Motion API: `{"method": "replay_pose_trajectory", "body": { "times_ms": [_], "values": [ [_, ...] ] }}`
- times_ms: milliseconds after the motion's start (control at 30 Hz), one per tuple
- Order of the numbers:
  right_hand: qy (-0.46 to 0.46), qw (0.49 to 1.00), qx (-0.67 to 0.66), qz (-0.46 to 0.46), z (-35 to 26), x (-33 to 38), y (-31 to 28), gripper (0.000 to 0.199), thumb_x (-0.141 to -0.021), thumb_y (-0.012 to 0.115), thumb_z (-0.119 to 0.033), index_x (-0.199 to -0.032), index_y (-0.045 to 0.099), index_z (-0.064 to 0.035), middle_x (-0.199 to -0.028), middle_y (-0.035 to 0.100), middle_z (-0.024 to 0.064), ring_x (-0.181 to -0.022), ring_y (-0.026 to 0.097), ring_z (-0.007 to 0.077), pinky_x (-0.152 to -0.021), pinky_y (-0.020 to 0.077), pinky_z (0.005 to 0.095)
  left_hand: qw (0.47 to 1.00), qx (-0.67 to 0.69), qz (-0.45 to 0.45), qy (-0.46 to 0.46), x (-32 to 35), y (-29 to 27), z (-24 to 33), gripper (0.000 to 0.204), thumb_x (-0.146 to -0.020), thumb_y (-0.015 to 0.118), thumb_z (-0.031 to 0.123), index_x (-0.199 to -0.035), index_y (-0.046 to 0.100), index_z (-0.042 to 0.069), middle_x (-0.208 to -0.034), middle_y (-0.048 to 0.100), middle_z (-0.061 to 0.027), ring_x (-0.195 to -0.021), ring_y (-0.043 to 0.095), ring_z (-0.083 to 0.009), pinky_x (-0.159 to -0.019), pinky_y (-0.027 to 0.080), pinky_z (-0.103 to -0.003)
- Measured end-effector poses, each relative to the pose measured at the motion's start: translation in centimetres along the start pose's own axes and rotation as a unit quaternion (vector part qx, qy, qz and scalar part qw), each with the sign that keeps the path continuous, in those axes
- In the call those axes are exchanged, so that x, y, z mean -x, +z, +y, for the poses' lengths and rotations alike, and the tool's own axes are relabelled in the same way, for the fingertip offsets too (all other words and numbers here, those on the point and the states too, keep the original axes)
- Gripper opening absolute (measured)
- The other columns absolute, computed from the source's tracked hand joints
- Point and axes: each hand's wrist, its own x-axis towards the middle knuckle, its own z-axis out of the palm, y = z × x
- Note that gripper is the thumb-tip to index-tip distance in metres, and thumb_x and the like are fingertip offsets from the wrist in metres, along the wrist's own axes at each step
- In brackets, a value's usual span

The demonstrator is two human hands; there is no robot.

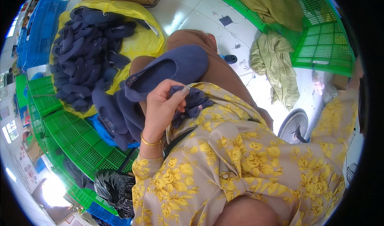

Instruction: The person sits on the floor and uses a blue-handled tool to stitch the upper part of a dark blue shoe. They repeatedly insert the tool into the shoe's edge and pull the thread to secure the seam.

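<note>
My left hand (162, 108), with a gold bangle at the wrist, is raised over my lap and closed on a small navy cloth piece (191, 102) with a bow. Just above it a navy slipper (168, 70) lies across my knee, its opening facing up. More navy slippers (114, 116) hang off my lap to the left. My right hand is hidden; only its yellow-flowered sleeve (334, 122) shows at the right.
A yellow sack (138, 42) heaped with several navy slippers (86, 46) stands at upper left. Green plastic crates (76, 136) lie at left, another (324, 38) at upper right with olive cloth (276, 66). A black bag (116, 188) sits below, a round metal lid (294, 126) at right.
</note>
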Motion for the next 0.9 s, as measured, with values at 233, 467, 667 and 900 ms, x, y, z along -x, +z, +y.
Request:
{"method": "replay_pose_trajectory", "body": {
  "times_ms": [233, 467, 667, 900],
  "values": [
    [0.035, 0.857, -0.211, -0.468, -11.6, 27.1, 13.6, 0.03, -0.081, 0.076, -0.021, -0.105, 0.065, -0.0082, -0.093, 0.066, 0.0013, -0.072, 0.057, 0.0095, -0.066, 0.0476, 0.0267, 1.0, 0.0, 0.0, 0.009, -1.5, 1.9, 0.7, 0.01, -0.094, 0.063, 0.011, -0.09, 0.062, 0.002, -0.065, 0.061, -0.0023, -0.053, 0.055, -0.0068, -0.05, 0.045, -0.02],
    [0.066, 0.772, -0.161, -0.612, -16.6, 35.0, 16.8, 0.017, -0.084, 0.071, -0.014, -0.098, 0.068, -0.0037, -0.077, 0.064, 0.0031, -0.064, 0.052, 0.0095, -0.057, 0.0419, 0.0286, 0.991, 0.018, 0.08, 0.103, -1.9, 1.0, 0.7, 0.016, -0.098, 0.058, 0.014, -0.104, 0.061, -0.001, -0.083, 0.065, -0.0048, -0.068, 0.059, -0.0079, -0.064, 0.049, -0.022],
    [0.22, 0.743, -0.205, -0.598, -17.0, 35.8, 20.0, 0.02, -0.089, 0.067, -0.015, -0.098, 0.069, 0.0028, -0.084, 0.068, 0.0038, -0.076, 0.055, 0.0069, -0.071, 0.0468, 0.0268, 0.997, -0.042, 0.06, 0.024, -5.2, -2.7, -0.4, 0.027, -0.099, 0.056, 0.019, -0.113, 0.065, -0.002, -0.097, 0.068, -0.0047, -0.085, 0.061, -0.0099, -0.079, 0.048, -0.023],
    [0.204, 0.73, -0.184, -0.625, -16.2, 36.1, 20.8, 0.018, -0.088, 0.066, -0.013, -0.098, 0.07, 0.0016, -0.086, 0.068, 0.0035, -0.079, 0.057, 0.0075, -0.072, 0.0475, 0.026, 0.988, 0.144, 0.045, -0.028, -4.6, -1.1, -2.4, 0.017, -0.096, 0.057, 0.012, -0.102, 0.065, -0.001, -0.094, 0.065, -0.004, -0.088, 0.058, -0.0132, -0.083, 0.047, -0.025]
  ]
}}
